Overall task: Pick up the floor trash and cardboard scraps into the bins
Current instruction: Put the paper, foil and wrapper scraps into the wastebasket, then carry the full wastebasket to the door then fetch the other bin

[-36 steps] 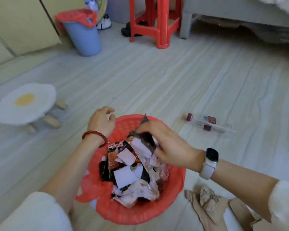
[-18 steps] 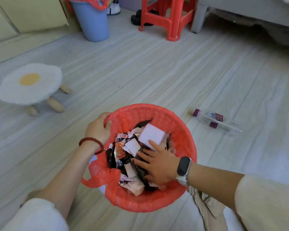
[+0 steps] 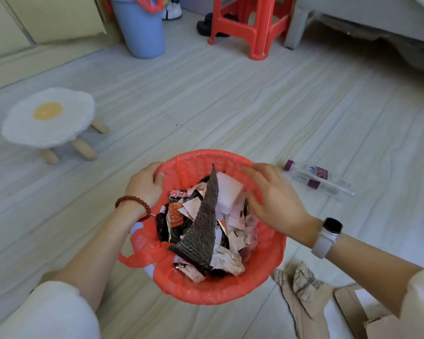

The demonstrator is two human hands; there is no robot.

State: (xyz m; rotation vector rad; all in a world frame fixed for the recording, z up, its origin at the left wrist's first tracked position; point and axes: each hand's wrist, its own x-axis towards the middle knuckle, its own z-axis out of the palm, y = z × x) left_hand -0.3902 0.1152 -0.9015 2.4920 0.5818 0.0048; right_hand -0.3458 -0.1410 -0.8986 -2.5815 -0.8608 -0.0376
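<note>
At the rim's far-left edge, the left hand (image 3: 145,185) grips the red-lined round plastic bin (image 3: 220,289), already heaped with torn paper scraps and wrappers (image 3: 206,221). The right hand (image 3: 272,199) hovers over them, fingers spread, empty. Right of it, clear plastic bottles (image 3: 321,178) and crumpled brown cardboard scraps (image 3: 304,287) await collection.

Open floor (image 3: 267,99) lies beyond the bin (image 3: 220,293); bottles (image 3: 321,178) and seemingly cardboard scraps (image 3: 301,285) crowd its right.
</note>
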